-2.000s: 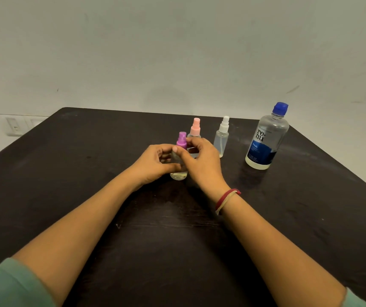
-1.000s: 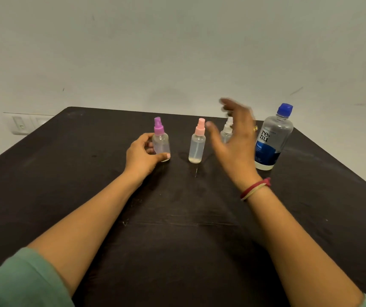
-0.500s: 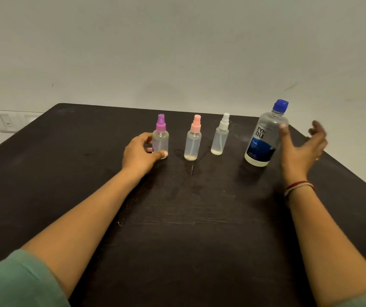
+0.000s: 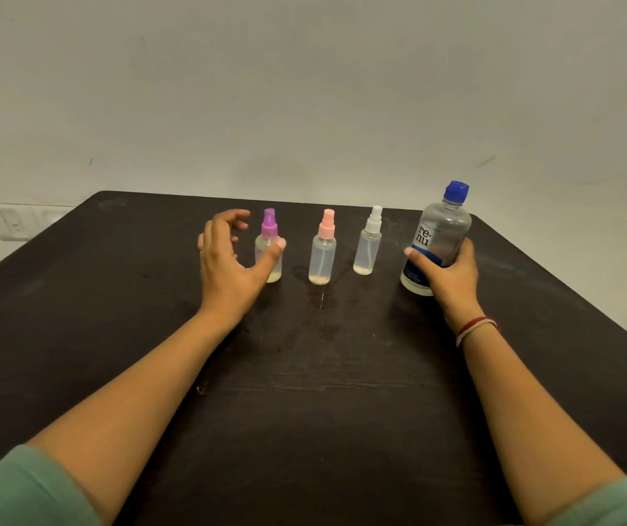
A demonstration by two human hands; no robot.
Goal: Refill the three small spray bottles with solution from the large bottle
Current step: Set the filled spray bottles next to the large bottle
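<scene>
Three small clear spray bottles stand in a row on the black table (image 4: 304, 392): one with a purple cap (image 4: 268, 246), one with a pink cap (image 4: 322, 252), one with a white cap (image 4: 368, 242). Each holds a little liquid at the bottom. At the right stands the large clear bottle (image 4: 442, 229) with a blue cap and blue label. My right hand (image 4: 450, 277) is wrapped around its lower half. My left hand (image 4: 226, 260) hovers just left of the purple-capped bottle, fingers spread, thumb in front of the bottle, holding nothing.
A plain wall rises behind the table, with a switch plate (image 4: 16, 222) low at the left. The table's far edge runs just behind the bottles, and its right edge slopes down past the large bottle.
My right hand swung from the middle over to the right and closed on the large bottle. My left hand let go of the purple-capped bottle and opened beside it.
</scene>
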